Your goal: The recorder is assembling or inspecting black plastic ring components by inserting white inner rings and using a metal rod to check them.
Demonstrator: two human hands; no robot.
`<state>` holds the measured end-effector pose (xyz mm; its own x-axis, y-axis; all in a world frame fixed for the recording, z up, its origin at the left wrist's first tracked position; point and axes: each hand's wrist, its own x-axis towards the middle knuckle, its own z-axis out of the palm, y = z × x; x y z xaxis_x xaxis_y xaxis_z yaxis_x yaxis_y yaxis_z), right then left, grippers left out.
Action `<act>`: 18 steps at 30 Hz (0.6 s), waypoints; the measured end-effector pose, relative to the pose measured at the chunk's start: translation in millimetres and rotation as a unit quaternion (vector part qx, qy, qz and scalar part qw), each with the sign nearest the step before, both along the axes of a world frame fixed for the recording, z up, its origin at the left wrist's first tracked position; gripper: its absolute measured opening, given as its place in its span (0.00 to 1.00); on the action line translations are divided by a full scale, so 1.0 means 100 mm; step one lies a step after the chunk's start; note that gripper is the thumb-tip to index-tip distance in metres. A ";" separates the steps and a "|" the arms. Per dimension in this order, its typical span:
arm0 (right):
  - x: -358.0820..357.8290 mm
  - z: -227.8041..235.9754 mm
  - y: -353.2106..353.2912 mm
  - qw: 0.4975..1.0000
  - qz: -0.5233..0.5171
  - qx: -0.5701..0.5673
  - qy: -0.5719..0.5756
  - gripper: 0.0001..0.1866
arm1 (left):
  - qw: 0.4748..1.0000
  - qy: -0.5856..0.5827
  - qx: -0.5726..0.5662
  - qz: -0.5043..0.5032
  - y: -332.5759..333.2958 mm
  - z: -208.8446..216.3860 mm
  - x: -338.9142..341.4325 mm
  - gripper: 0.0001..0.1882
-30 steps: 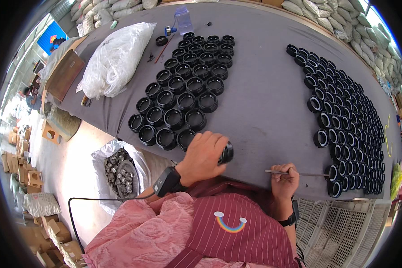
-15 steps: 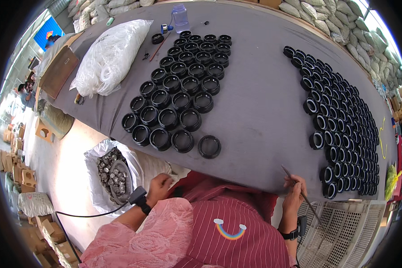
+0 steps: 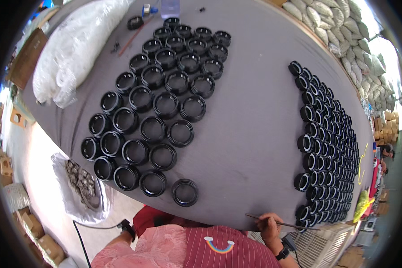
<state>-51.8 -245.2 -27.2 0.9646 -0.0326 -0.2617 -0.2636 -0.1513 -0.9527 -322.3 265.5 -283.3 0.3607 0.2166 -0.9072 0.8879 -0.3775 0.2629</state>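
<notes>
At table edge: right hand holding one rod; two ring clusters.

Bright light, strong fisheye bend
Glare whitens the floor at left and the upper-right edge; the plastic bag shines, the tabletop edge curves, and dark vignetting rings the softly blurred rim.

Workshop: stacked sacks, cardboard boxes, long table bearing rows of black rings.

Right fingers hold a thin rod near black rings.
</notes>
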 end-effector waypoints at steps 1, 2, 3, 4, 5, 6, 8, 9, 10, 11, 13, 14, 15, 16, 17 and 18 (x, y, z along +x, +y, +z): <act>0.03 0.06 -0.01 1.000 -0.011 0.006 0.026 0.26 | 1.000 0.008 -0.005 0.002 -0.06 0.08 0.04 0.15; 0.04 0.09 -0.02 0.999 -0.007 -0.003 0.046 0.26 | 1.000 0.016 -0.010 0.010 -0.14 0.17 0.02 0.14; 0.06 0.10 -0.03 0.998 -0.009 0.005 0.064 0.25 | 0.999 0.022 -0.020 0.021 -0.26 0.22 0.01 0.14; 0.07 0.11 -0.01 0.997 -0.015 0.013 0.074 0.25 | 0.999 0.028 -0.027 0.020 -0.32 0.26 0.01 0.13; 0.10 0.14 0.02 0.996 -0.018 0.007 0.085 0.25 | 0.999 0.029 -0.040 0.023 -0.45 0.27 -0.02 0.13; 0.13 0.20 0.05 0.994 -0.038 0.011 0.107 0.24 | 0.998 0.029 -0.050 0.025 -0.57 0.29 -0.05 0.13; 0.14 0.21 0.04 0.987 -0.062 0.002 0.145 0.25 | 0.997 0.024 -0.069 0.040 -0.80 0.25 -0.07 0.12; 0.16 0.18 0.01 0.987 -0.064 -0.003 0.147 0.25 | 0.996 0.019 -0.075 0.045 -0.90 0.18 -0.02 0.12; 0.16 0.16 -0.02 0.988 -0.056 0.000 0.142 0.24 | 0.996 0.020 -0.081 0.043 -0.98 0.17 -0.01 0.11; 0.15 0.16 -0.04 0.990 -0.046 0.004 0.134 0.24 | 0.995 0.016 -0.084 0.044 -1.01 0.16 -0.01 0.11; 0.14 0.13 -0.08 0.991 -0.041 0.016 0.124 0.23 | 0.995 0.004 -0.087 0.042 -1.10 0.06 0.01 0.10; 0.14 0.14 -0.04 0.992 -0.047 0.021 0.113 0.23 | 0.995 -0.004 -0.088 0.038 -1.12 -0.03 0.01 0.10; 0.12 0.14 -0.01 0.993 -0.055 0.028 0.101 0.22 | 0.995 -0.013 -0.088 0.034 -1.14 -0.12 0.02 0.10; 0.09 0.13 -0.02 0.994 -0.060 0.024 0.086 0.22 | 0.995 -0.024 -0.091 0.032 -1.21 -0.26 0.01 0.10; 0.05 0.13 -0.05 0.994 -0.054 0.043 0.079 0.20 | 0.995 -0.035 -0.091 0.026 -1.23 -0.38 -0.01 0.09; 0.02 0.11 -0.07 0.994 -0.050 0.062 0.070 0.18 | 0.995 -0.046 -0.088 0.016 -1.21 -0.48 0.00 0.09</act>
<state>-49.6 -252.3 -16.2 0.9119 -0.0860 -0.4014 -0.4031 -0.0022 -0.9152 -322.6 144.1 -331.5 0.4402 0.0704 -0.8951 0.8675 -0.2905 0.4038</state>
